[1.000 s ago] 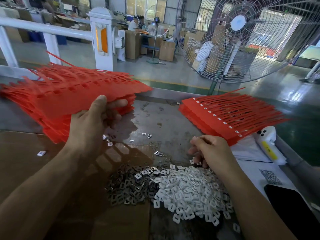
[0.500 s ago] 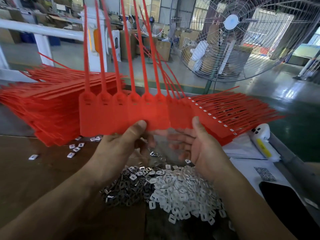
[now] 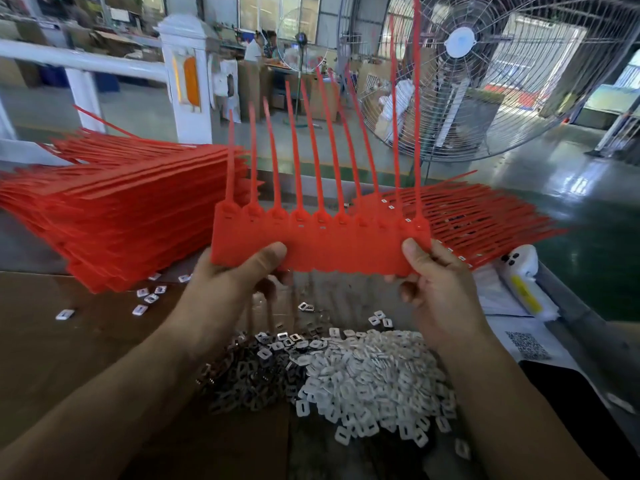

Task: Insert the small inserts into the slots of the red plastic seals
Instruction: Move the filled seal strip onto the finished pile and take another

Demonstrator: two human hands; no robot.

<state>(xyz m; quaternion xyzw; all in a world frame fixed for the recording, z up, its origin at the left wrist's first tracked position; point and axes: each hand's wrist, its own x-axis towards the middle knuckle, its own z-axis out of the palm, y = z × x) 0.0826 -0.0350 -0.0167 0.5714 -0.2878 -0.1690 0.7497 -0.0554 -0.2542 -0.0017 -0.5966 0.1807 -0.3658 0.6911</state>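
Behind the hands stands a big fan (image 3: 460, 43). Both hands hold up one strip of red seals (image 3: 322, 245): the left hand (image 3: 228, 285) pinches its left end, the right hand (image 3: 433, 289) pinches its right end. Below the hands lies a heap of small inserts (image 3: 367, 375).

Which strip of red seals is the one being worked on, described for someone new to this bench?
Start at the big wire fan behind the bench, then drop to the two hands. The left hand and right hand hold one joined strip of seals between them. Unlike the flat stacks on either side, it stands upright with tails pointing up.
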